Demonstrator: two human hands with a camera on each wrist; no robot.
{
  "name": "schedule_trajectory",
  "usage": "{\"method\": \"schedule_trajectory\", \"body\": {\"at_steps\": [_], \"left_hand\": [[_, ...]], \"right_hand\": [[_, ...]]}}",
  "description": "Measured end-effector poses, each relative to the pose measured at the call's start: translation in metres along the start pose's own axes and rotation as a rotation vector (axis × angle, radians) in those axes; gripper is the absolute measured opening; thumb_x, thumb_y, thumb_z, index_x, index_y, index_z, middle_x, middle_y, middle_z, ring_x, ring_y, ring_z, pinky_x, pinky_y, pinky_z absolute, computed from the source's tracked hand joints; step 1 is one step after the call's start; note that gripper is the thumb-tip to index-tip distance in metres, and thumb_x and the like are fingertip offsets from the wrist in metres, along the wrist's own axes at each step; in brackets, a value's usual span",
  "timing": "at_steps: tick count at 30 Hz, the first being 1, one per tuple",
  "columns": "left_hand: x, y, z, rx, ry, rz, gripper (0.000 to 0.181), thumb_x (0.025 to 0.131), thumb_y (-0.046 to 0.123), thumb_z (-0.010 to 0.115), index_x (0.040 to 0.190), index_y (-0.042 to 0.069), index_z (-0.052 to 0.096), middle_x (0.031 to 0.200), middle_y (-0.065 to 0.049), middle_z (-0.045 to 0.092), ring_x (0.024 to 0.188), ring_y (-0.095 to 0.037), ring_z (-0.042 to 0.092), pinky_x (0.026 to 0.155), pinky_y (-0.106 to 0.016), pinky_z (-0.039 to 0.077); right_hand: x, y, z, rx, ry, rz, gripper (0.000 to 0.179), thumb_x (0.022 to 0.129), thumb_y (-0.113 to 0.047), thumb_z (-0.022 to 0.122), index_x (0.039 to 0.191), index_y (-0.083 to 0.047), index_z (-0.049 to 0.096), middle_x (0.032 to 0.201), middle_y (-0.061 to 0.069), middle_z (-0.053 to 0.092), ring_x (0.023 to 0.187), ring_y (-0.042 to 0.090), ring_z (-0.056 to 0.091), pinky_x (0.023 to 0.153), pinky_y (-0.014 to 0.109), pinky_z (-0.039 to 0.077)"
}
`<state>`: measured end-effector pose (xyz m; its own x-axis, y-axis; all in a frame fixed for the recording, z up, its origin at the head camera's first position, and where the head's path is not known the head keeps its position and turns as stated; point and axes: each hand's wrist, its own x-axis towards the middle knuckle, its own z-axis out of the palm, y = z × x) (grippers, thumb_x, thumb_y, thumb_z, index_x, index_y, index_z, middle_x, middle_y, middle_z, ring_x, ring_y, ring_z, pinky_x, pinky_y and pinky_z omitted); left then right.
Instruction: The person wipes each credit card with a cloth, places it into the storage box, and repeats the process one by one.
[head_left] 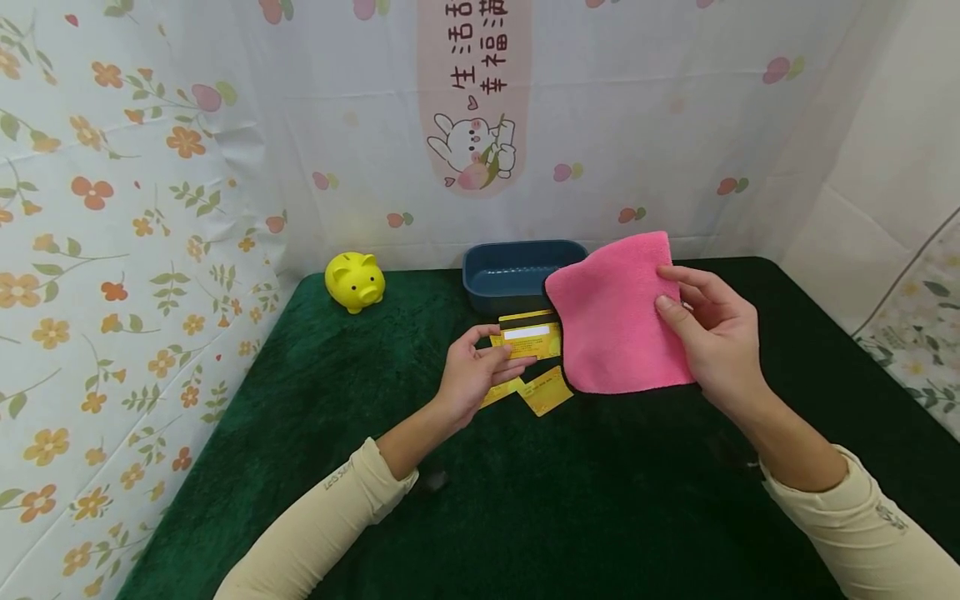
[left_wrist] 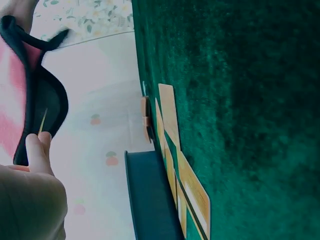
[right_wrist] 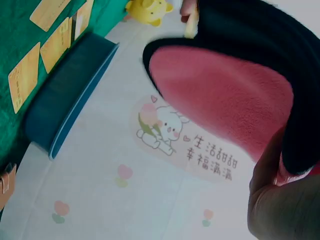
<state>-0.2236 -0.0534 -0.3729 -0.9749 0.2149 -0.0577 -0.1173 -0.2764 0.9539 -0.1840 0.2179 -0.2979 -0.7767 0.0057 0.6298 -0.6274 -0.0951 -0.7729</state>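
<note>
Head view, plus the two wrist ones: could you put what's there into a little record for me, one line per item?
Left hand: pinches a yellow card
Right hand: holds up a pink cloth with a dark edge
Loose cards: lying on the green table, near the bin
Bin: blue, at the table's far side, partly behind the cloth
Piggy bank: yellow, left of the bin
Brown thing: seen only in the wrist views; cannot tell what it is

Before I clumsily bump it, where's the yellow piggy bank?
In the head view, the piggy bank stands near the far left corner of the green tablecloth, left of the blue bin.
</note>
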Motion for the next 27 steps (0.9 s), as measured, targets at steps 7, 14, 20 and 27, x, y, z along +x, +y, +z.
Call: {"method": "schedule_trajectory", "body": {"at_steps": [7,14,20,27], "left_hand": [[0.0,0.0,-0.005,-0.012,0.016,0.023,0.029,0.1,0.0,0.051,0.129,0.001,0.044,0.124,-0.026,0.063,0.101,-0.032,0.07,0.082,-0.035,0.058],[0.0,0.001,-0.007,-0.038,-0.003,0.021,0.027,0.1,0.0,0.052,0.126,0.003,0.045,0.125,-0.027,0.063,0.102,-0.033,0.069,0.082,-0.035,0.058],[0.001,0.002,-0.006,-0.038,-0.012,0.009,0.029,0.101,0.001,0.052,0.129,0.002,0.044,0.126,-0.026,0.062,0.102,-0.032,0.069,0.083,-0.035,0.058],[0.001,0.0,-0.005,-0.045,-0.039,-0.008,0.038,0.101,0.001,0.051,0.137,-0.001,0.039,0.13,-0.026,0.058,0.103,-0.031,0.069,0.082,-0.032,0.058]], "right_hand": [[0.004,-0.001,-0.01,-0.106,0.129,0.075,0.033,0.094,0.004,0.061,0.127,0.002,0.064,0.11,0.006,0.07,0.085,0.014,0.07,0.065,0.023,0.058],[0.0,0.009,-0.036,-0.153,0.094,0.333,0.037,0.095,-0.011,0.067,0.132,-0.015,0.064,0.109,-0.004,0.068,0.08,0.008,0.069,0.061,0.022,0.058],[-0.004,0.016,-0.06,-0.161,0.072,0.59,0.035,0.095,-0.024,0.067,0.13,-0.026,0.063,0.105,-0.012,0.067,0.075,0.01,0.069,0.06,0.026,0.059],[-0.005,0.02,-0.066,-0.127,0.049,0.639,0.032,0.097,-0.025,0.065,0.128,-0.028,0.064,0.103,-0.013,0.068,0.074,0.012,0.069,0.06,0.027,0.059]]}}
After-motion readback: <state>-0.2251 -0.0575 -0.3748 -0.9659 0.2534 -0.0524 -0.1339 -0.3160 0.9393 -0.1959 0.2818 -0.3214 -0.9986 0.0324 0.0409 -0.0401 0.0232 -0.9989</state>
